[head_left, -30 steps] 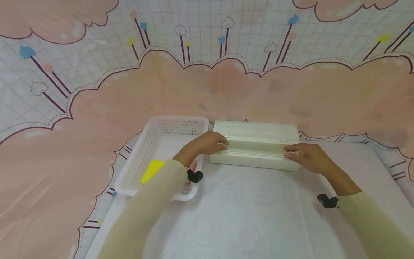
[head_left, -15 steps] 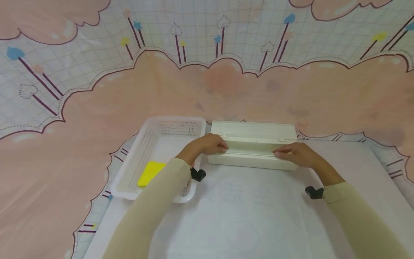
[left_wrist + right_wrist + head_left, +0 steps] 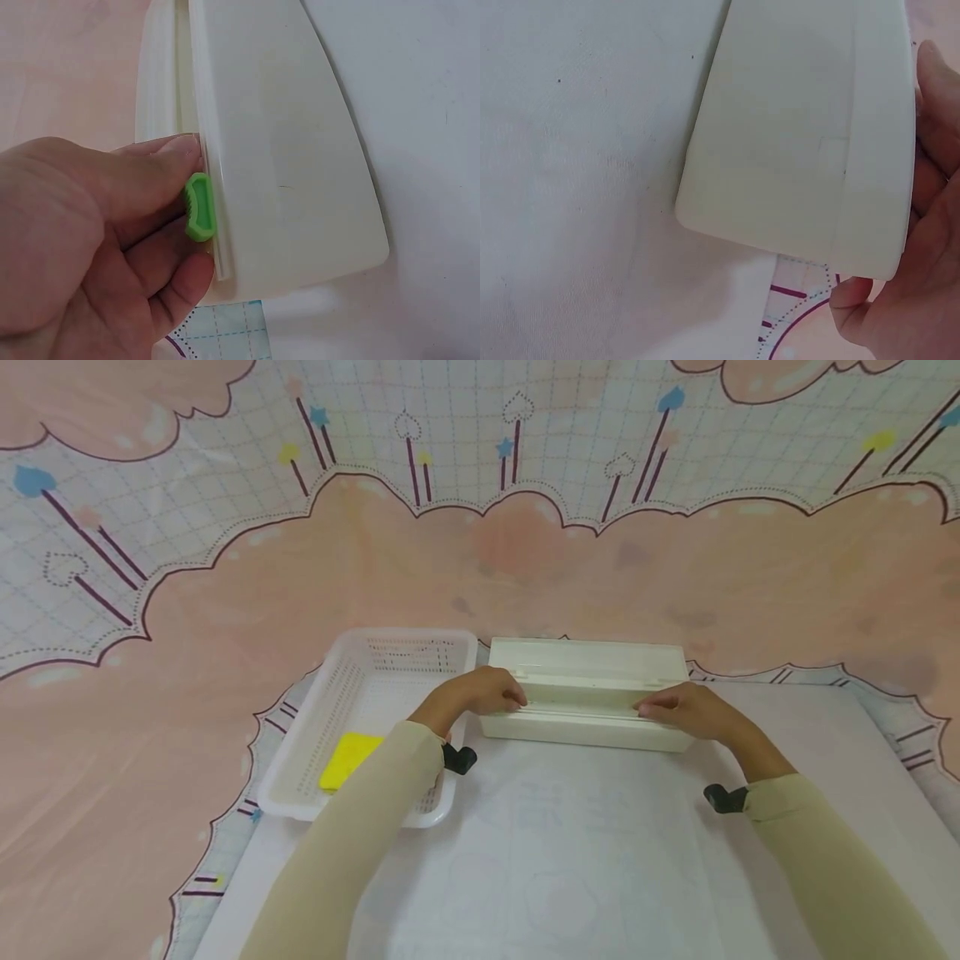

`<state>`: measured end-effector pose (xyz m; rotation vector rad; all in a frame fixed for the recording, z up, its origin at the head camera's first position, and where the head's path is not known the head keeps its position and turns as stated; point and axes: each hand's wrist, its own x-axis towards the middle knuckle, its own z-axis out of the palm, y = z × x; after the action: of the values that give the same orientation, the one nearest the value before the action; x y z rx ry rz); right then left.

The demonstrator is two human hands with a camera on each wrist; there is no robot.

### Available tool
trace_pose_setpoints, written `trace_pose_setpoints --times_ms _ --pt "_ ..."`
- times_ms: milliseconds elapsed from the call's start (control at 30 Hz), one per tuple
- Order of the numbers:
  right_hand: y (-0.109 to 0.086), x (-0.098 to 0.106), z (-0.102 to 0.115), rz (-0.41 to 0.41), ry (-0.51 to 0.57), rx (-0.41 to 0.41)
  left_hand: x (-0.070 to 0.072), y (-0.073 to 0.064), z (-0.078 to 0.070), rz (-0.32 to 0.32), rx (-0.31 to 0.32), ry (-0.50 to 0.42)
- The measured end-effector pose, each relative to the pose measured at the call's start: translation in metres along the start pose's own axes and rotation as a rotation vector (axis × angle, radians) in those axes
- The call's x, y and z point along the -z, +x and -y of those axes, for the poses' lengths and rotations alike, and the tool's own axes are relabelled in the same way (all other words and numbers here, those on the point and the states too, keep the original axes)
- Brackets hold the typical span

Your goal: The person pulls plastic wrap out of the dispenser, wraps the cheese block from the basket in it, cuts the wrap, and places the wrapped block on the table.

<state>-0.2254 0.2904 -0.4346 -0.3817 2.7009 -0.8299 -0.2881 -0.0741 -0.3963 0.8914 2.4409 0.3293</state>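
A long white cling film dispenser (image 3: 585,734) sits at the back of the table with its lid (image 3: 588,653) raised. Its trough shows pale inside. Along the front edge runs a clear slide cutter rail with a green slider (image 3: 199,207). My left hand (image 3: 491,689) pinches the rail at its left end, thumb beside the slider and the other fingers curled. My right hand (image 3: 690,710) brings thumb and forefinger together on the front edge further right. In the right wrist view the dispenser's wall (image 3: 780,135) hides those fingertips; one finger shows beneath the end.
Left of the dispenser stands a white perforated plastic basket (image 3: 279,807), partly behind my left forearm. A folded yellow thing (image 3: 349,762) lies in it. White covering (image 3: 570,860) spreads over the table in front, and a patterned cloth (image 3: 420,577) hangs behind.
My right hand has moved left and closed its fingers on the front edge. The left fingertips have come down onto the edge and drawn together. Over the last half second both hands barely move.
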Motion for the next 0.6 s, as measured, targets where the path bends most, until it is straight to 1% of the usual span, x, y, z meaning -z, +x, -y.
trace_pose_setpoints --times_ms 233,367,500,600 --pt "0.0017 -0.0006 -0.0008 0.000 0.007 -0.009 0.0002 -0.0023 -0.0010 0.006 0.011 -0.044" --pt "0.0010 0.0006 -0.0012 0.031 0.039 -0.021 0.0007 -0.0034 -0.0019 0.007 0.014 -0.064" --pt "0.0002 0.0030 -0.0030 0.063 0.063 -0.016 0.0014 -0.0034 -0.0024 -0.006 0.013 -0.062" --pt "-0.0004 0.0047 -0.0048 0.055 0.070 -0.012 0.0011 -0.0022 -0.0013 -0.023 0.015 -0.070"
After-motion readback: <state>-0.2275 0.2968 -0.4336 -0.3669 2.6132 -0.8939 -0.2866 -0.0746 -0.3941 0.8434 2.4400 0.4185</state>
